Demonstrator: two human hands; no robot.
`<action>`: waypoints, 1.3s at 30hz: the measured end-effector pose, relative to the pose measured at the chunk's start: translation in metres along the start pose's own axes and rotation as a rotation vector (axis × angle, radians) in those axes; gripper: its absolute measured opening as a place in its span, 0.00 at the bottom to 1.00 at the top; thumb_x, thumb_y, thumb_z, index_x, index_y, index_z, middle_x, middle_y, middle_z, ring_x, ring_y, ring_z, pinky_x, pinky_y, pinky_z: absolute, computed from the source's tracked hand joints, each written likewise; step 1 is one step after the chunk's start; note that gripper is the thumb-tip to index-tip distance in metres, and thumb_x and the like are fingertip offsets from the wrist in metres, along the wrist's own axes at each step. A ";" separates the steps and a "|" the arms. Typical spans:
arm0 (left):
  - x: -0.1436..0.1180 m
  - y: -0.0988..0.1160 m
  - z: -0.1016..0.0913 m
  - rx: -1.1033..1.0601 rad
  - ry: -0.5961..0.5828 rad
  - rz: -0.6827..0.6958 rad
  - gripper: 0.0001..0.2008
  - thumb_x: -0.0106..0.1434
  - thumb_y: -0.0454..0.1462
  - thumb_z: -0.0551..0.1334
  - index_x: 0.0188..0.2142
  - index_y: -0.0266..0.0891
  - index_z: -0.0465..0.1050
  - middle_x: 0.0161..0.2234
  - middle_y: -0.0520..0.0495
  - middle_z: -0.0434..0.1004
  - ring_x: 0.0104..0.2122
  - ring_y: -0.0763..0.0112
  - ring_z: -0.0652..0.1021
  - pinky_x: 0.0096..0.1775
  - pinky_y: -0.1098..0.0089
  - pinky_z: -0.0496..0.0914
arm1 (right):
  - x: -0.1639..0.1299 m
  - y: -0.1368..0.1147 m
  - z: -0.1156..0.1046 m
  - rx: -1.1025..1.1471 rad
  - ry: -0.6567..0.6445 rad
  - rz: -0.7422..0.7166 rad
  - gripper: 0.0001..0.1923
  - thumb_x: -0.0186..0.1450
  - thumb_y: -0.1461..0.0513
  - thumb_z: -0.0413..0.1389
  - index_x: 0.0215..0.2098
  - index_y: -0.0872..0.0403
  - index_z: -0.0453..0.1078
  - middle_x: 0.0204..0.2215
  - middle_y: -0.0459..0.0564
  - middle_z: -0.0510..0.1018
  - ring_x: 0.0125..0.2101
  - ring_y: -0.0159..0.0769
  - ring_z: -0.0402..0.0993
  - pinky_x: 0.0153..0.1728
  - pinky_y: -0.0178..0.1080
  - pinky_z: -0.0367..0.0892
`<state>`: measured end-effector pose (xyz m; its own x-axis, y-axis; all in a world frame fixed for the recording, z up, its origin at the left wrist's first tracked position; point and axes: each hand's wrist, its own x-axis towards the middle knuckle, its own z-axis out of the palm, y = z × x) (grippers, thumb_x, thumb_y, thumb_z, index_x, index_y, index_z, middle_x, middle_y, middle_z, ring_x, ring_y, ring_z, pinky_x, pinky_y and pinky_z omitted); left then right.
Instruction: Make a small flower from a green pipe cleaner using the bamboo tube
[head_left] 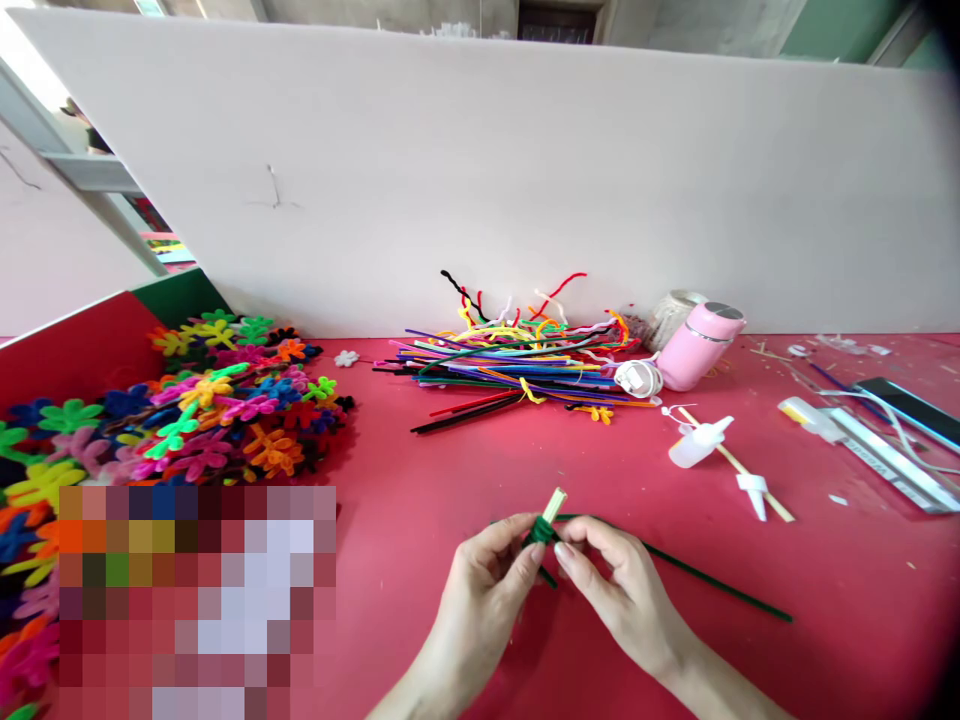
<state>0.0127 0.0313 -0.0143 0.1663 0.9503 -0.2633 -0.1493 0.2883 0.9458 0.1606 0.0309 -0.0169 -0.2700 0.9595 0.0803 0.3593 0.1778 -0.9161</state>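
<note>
Between thumb and fingers, my left hand (486, 580) pinches a short pale stick (556, 503), perhaps several laid together, standing tilted up from the grip. Dark green pipe cleaner (541, 530) is wound in tight coils around its lower part. My right hand (626, 592) is closed at the right side of the coils, its thumb and fingertip pinching the pipe cleaner there. A long straight green pipe cleaner length (720, 580) stretches out behind my right hand toward the right. A short green end points down below the coils. My fingertips partly hide the wrapping.
Colourful pipe-cleaner flowers (202, 420) heap up at left beside a red panel (82, 345). Loose pipe cleaners (510, 365) lie along the white board (480, 180). A pink bottle-shaped device (701, 345), glue bottle (697, 445), thin stick (731, 462) and dark phone-like slab (919, 410) lie right.
</note>
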 end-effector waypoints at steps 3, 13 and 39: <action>0.000 -0.002 0.001 0.041 0.042 0.065 0.11 0.54 0.37 0.61 0.37 0.36 0.74 0.24 0.50 0.74 0.21 0.77 0.68 0.22 0.78 0.61 | -0.001 -0.001 -0.001 0.016 -0.037 -0.008 0.08 0.63 0.61 0.47 0.31 0.55 0.65 0.24 0.44 0.70 0.26 0.31 0.67 0.29 0.30 0.63; -0.003 -0.013 -0.008 0.596 0.092 0.417 0.14 0.58 0.32 0.55 0.44 0.37 0.71 0.32 0.43 0.75 0.30 0.68 0.74 0.33 0.72 0.67 | 0.002 -0.007 -0.004 0.044 0.011 0.134 0.12 0.62 0.58 0.48 0.24 0.56 0.64 0.17 0.43 0.66 0.21 0.30 0.63 0.24 0.30 0.60; 0.004 -0.002 -0.004 -0.242 -0.038 -0.168 0.16 0.48 0.39 0.67 0.37 0.36 0.75 0.22 0.49 0.72 0.17 0.81 0.67 0.21 0.78 0.59 | 0.002 0.001 0.000 0.038 0.075 0.068 0.12 0.63 0.58 0.47 0.24 0.55 0.63 0.17 0.43 0.67 0.20 0.29 0.64 0.23 0.30 0.60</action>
<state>0.0098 0.0348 -0.0179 0.2444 0.8832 -0.4004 -0.3436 0.4650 0.8159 0.1603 0.0335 -0.0177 -0.1781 0.9830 0.0449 0.3397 0.1043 -0.9347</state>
